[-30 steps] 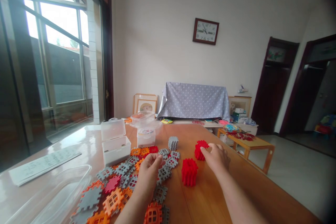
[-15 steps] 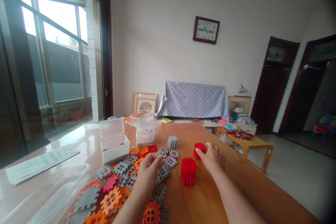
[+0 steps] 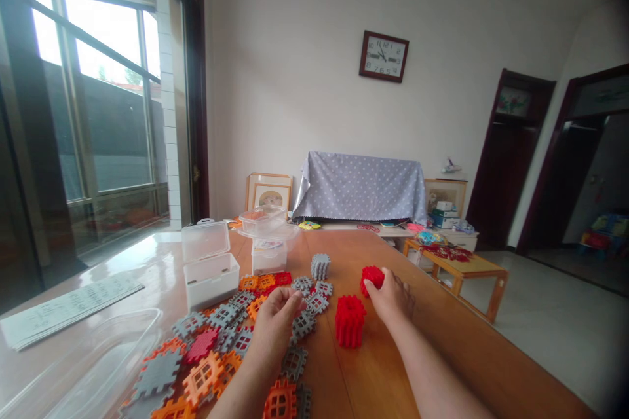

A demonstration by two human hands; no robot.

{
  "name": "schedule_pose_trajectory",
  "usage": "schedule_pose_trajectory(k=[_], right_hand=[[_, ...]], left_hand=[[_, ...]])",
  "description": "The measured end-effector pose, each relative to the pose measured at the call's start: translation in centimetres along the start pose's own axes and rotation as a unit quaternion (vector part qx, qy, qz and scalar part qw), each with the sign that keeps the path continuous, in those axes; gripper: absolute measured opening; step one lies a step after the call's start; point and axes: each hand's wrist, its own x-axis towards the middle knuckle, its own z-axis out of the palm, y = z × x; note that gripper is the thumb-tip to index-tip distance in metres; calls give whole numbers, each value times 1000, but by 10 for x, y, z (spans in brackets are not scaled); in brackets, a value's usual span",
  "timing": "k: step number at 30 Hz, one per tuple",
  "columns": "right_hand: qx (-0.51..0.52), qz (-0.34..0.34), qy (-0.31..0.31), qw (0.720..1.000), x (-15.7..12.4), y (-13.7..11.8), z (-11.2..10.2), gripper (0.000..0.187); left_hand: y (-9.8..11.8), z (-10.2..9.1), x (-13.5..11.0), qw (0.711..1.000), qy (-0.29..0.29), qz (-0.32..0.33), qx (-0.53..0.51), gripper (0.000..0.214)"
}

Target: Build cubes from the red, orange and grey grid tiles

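My right hand (image 3: 393,298) has its thumb and fingers closed around a small stack of red interlocking tiles (image 3: 371,279). Just in front and to its left, a taller red stack (image 3: 350,322) stands upright on the table. My left hand (image 3: 281,314) is closed in a pinch over the loose tiles; whether anything is between its fingertips cannot be made out. Grey window tiles (image 3: 293,361) lie beside that hand, with orange window tiles (image 3: 202,373) around its wrist. A grey tile stack (image 3: 321,266) stands farther back, between the hands.
An open white box (image 3: 211,281) and a smaller lidded box (image 3: 269,256) stand behind the tiles. At the left lie a clear plastic tub (image 3: 98,373) and paper sheets (image 3: 69,308). Beyond the right edge of the wooden table (image 3: 442,340) is a low table (image 3: 457,268).
The view has shifted slightly, so everything sits a little farther left. Both hands keep nearly the same places and grips, the right one still on the small red stack.
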Motion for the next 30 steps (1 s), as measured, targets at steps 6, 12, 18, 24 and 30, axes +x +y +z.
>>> schedule_pose_trajectory(k=[6, 12, 18, 24, 30], right_hand=[[107, -5, 25, 994, -1, 0, -12, 71], [304, -20, -12, 952, -17, -11, -19, 65], [451, 29, -156, 878, -48, -25, -4, 76], [518, 99, -217, 821, -61, -32, -2, 77], [531, 122, -220, 809, -70, -38, -1, 76]], left_hand=[[-2, -1, 2, 1000, 2, 5, 8, 39], [-11, 7, -1, 996, -86, 8, 11, 48], [-27, 26, -20, 980, -177, -86, 7, 77], [-27, 40, -25, 948, -308, -79, -23, 85], [-22, 49, -24, 931, -358, -52, -54, 86]])
